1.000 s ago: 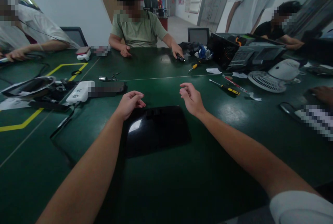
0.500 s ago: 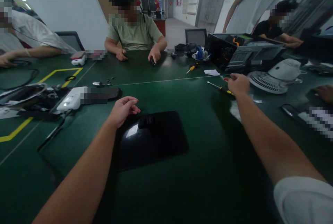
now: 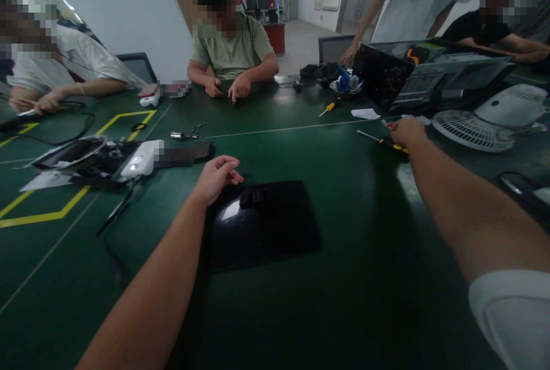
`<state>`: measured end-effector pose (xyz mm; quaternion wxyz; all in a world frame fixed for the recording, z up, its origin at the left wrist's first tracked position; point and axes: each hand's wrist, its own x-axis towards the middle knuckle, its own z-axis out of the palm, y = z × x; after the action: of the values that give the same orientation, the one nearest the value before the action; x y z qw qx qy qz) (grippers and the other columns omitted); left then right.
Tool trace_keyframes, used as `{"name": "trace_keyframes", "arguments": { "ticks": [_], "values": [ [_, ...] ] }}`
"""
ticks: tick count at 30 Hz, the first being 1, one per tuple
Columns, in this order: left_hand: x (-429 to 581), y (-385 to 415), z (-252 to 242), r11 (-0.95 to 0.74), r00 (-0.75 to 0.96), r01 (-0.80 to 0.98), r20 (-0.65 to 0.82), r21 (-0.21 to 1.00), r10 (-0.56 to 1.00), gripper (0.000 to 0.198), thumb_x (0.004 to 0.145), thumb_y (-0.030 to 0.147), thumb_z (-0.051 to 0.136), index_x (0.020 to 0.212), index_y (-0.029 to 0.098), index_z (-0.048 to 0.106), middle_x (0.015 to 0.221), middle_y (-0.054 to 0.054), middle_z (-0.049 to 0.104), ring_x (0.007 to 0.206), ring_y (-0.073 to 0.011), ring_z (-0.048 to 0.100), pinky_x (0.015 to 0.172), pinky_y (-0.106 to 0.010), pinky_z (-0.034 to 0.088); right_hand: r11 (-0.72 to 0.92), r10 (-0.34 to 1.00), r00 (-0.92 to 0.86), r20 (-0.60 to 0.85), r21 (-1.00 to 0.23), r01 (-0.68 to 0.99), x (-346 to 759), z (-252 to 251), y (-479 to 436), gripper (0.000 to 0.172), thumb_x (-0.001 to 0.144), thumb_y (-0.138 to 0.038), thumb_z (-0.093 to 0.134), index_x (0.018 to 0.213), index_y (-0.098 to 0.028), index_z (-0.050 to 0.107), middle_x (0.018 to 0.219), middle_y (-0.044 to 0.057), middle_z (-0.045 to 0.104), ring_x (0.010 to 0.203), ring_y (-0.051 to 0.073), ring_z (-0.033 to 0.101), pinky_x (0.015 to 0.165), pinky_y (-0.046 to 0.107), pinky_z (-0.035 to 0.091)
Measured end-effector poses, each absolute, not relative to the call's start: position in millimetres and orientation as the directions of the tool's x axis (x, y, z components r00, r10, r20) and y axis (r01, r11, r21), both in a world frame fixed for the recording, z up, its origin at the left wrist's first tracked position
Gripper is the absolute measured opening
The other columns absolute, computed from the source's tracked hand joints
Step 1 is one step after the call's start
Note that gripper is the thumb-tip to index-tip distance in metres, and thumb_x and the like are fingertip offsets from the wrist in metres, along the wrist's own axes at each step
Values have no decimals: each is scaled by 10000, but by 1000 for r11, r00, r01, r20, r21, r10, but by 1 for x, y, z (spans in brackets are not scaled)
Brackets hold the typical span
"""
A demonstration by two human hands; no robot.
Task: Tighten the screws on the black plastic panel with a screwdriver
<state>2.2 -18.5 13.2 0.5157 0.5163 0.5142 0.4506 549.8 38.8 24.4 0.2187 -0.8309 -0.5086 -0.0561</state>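
Note:
A glossy black flat base with a raised mount [image 3: 266, 229] lies on the green table in front of me. My left hand [image 3: 219, 178] rests by its far left corner, fingers loosely curled and apart, nothing visible in them. My right hand [image 3: 408, 134] is stretched far to the right with its fingertips pinched together. A small reddish bit shows at those fingertips, too small to name. Just under this hand lies a screwdriver [image 3: 374, 137] with a yellow and black handle, its shaft pointing left; part of the handle is hidden by the hand.
Another yellow-handled screwdriver [image 3: 329, 107] and a paper scrap [image 3: 365, 114] lie further back. At the right stand a white fan part [image 3: 476, 129] and an opened computer case [image 3: 447, 83]. Cables, a white device [image 3: 144, 159] and small metal parts lie left. Co-workers sit around the table.
The view has turned slightly, so things sit further right or lower. My right hand has come closer over the screwdriver handle. The standing co-worker's hand has reached down beside the computer case.

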Motion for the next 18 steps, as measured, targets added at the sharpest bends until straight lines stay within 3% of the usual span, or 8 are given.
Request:
{"name": "trace_keyframes", "arguments": {
  "ticks": [3,5,7,11,14,18],
  "values": [
    [2,-19,11,47,82,64,-52,997,995,228,758,317,775,882,169,653,550,0,655,525,-158,676,506,-215,484,-289,852,392,346,-313,905,522,37,32,225,858,-83,652,1017,-68,810,1022,216,767,972,251,661,872,405,430],
    [2,-18,11,42,90,63,-47,997,995,222,759,311,775,876,170,651,547,-4,657,521,-157,674,503,-214,479,-188,862,321,392,-341,921,492,39,26,276,850,-143,678,1097,-118,800,1006,140,777,943,226,670,893,368,463],
    [3,-18,10,42,82,64,-47,997,996,209,761,301,770,868,171,645,548,-9,661,512,-153,668,501,-212,475,20,862,215,459,-455,890,456,33,18,248,791,-126,701,1017,-126,804,918,111,773,863,229,680,868,373,500],
    [6,-18,9,50,56,71,-54,996,997,183,773,289,744,869,175,637,554,-15,668,519,-154,675,517,-216,482,131,868,182,462,-566,814,389,0,-1,216,831,-163,646,988,-164,794,896,74,770,804,212,680,819,362,537],
    [9,-20,11,41,29,73,-44,996,999,199,778,317,736,883,183,633,567,-14,674,521,-156,671,541,-231,499,197,896,59,440,-513,836,362,-22,-11,200,861,-154,615,945,-164,796,928,90,761,841,227,667,862,397,530],
    [14,-22,25,-61,-24,153,66,986,998,222,769,368,740,849,193,629,641,-30,706,577,-162,675,583,-258,512,187,898,84,433,-545,817,353,-28,-19,285,919,-119,547,1067,-164,787,1032,96,759,892,216,663,902,406,521]
  ]
}}
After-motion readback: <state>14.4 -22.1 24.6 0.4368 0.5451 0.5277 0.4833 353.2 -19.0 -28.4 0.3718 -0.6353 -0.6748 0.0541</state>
